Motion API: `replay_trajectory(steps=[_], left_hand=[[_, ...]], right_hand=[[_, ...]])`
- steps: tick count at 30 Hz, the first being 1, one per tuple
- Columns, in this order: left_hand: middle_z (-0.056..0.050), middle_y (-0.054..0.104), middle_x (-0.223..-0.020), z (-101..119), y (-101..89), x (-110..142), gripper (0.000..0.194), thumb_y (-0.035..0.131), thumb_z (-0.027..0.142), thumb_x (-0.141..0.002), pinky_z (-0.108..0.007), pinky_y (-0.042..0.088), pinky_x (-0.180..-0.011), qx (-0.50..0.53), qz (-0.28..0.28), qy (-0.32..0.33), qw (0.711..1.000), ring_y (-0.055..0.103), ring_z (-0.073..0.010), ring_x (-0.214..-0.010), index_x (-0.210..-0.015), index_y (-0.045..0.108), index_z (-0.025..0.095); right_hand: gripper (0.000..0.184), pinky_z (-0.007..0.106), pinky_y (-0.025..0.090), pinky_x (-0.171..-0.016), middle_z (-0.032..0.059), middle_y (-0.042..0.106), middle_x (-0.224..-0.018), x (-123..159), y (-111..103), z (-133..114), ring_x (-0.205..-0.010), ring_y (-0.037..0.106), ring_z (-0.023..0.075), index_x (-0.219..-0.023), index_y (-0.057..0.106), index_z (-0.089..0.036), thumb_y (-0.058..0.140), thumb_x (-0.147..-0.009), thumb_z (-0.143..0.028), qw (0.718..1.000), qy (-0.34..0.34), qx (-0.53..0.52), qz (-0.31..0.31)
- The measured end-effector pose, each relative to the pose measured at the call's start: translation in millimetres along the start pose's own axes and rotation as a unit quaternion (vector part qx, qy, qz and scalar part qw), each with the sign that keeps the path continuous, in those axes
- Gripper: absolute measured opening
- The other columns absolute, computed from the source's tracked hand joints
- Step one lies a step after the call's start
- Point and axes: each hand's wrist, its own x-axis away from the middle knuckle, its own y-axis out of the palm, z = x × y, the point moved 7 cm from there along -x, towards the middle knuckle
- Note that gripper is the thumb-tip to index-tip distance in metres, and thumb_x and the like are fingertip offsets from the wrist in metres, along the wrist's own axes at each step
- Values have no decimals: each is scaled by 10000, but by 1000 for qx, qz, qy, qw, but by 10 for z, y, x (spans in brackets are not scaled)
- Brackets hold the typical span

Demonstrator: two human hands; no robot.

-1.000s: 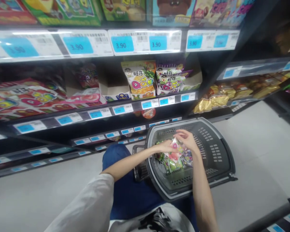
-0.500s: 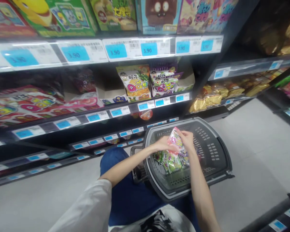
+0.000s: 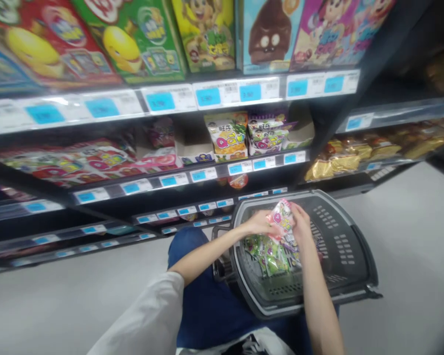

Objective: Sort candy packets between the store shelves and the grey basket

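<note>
A pink and white packet of gummy candy (image 3: pixel 281 220) is held above the shopping basket between both hands. My left hand (image 3: pixel 259 223) grips its left edge with the fingers closed. On its right edge, my right hand (image 3: pixel 299 222) is closed too, fingertips partly hidden. Below lies the dark grey shopping basket (image 3: pixel 355 246), which rests against my legs. Inside it are several green candy packets (image 3: pixel 276 259) and some purple ones, partly covered by my right hand and forearm.
A shelf in front holds a yellow candy packet (image 3: pixel 227 134), purple candy packets (image 3: pixel 267 135) and pink packets (image 3: pixel 107 160). Colourful boxes (image 3: pixel 205 37) stand above a strip of price labels. Gold-wrapped packages (image 3: pixel 333 165) sit on the right shelf. Pale floor (image 3: pixel 407 217) runs beside the basket.
The view has turned left, so the shelves, basket and hands appear farther right and slightly lower. Both hands still hold the pink packet over the basket.
</note>
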Motion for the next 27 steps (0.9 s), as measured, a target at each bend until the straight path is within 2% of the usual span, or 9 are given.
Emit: replay_trajectory(steps=[4, 8, 13, 15, 18, 20, 22, 24, 27], left_hand=[[-27, 745, -934, 77, -183, -4, 486, 823, 416, -642, -245, 470, -723, -82, 71, 5, 994, 666, -195, -841, -1021, 696, 141], [-38, 741, -957, 174, -246, 8, 513, 802, 496, -681, -258, 469, -713, -140, 91, 16, 986, 676, -214, -848, -1044, 685, 153], [-94, 704, -1083, 473, -367, 243, 498, 729, 488, -796, -317, 497, -856, -271, 99, 112, 951, 664, -244, -967, -1173, 652, 173], [-111, 683, -1137, 589, -603, 479, 389, 610, 405, -905, -338, 486, -925, -313, 148, 129, 929, 644, -239, -1031, -1227, 631, 186], [-117, 685, -1088, 738, -1193, 968, 284, 467, 332, -981, -350, 479, -960, -371, 259, 103, 886, 628, -231, -1037, -1146, 666, 216], [-118, 678, -1090, 880, -1667, 1358, 262, 456, 292, -980, -361, 485, -966, -413, 356, 92, 833, 615, -234, -1051, -1121, 664, 216], [-122, 665, -1108, 1043, -2091, 1726, 255, 454, 242, -965, -402, 480, -992, -471, 446, 84, 756, 595, -253, -1087, -1119, 651, 193], [-142, 649, -1146, 1174, -2392, 1962, 281, 453, 216, -952, -449, 463, -1026, -534, 478, 66, 694, 569, -279, -1129, -1162, 632, 162], [-163, 633, -1215, 1317, -2671, 2097, 371, 418, 184, -948, -470, 451, -1050, -589, 472, 45, 655, 549, -294, -1173, -1276, 582, 126]], right_hand=[[457, 302, 551, -698, 36, 746, -832, -7, 127, 105, -740, 684, 194, -892, 728, -193, 890, -595, -501, 997, 43, -1, -68], [481, 356, 582, -778, 66, 762, -907, 84, 291, 200, -868, 717, 249, -914, 726, -191, 871, -624, -545, 989, 73, 7, -128], [517, 362, 587, -826, 59, 771, -947, 95, 302, 224, -905, 724, 251, -963, 732, -203, 894, -596, -529, 991, 45, 8, -129], [516, 334, 591, -798, 57, 773, -925, 72, 260, 257, -862, 727, 235, -946, 738, -200, 898, -584, -531, 991, 56, 3, -118], [511, 286, 592, -726, 54, 769, -861, 60, 204, 308, -791, 724, 214, -897, 738, -187, 908, -559, -531, 991, 73, 11, -110], [517, 277, 592, -693, 61, 768, -853, 69, 181, 334, -765, 723, 212, -898, 738, -175, 907, -561, -528, 991, 77, 22, -111], [517, 277, 596, -680, 70, 770, -866, 80, 166, 348, -761, 726, 214, -897, 739, -168, 906, -562, -523, 991, 76, 25, -104], [507, 276, 605, -673, 71, 771, -870, 90, 171, 343, -766, 729, 217, -884, 743, -169, 910, -557, -519, 993, 71, 20, -93], [485, 281, 624, -671, 72, 771, -891, 112, 270, 315, -775, 734, 218, -896, 749, -173, 905, -584, -510, 991, 72, 25, -112]])
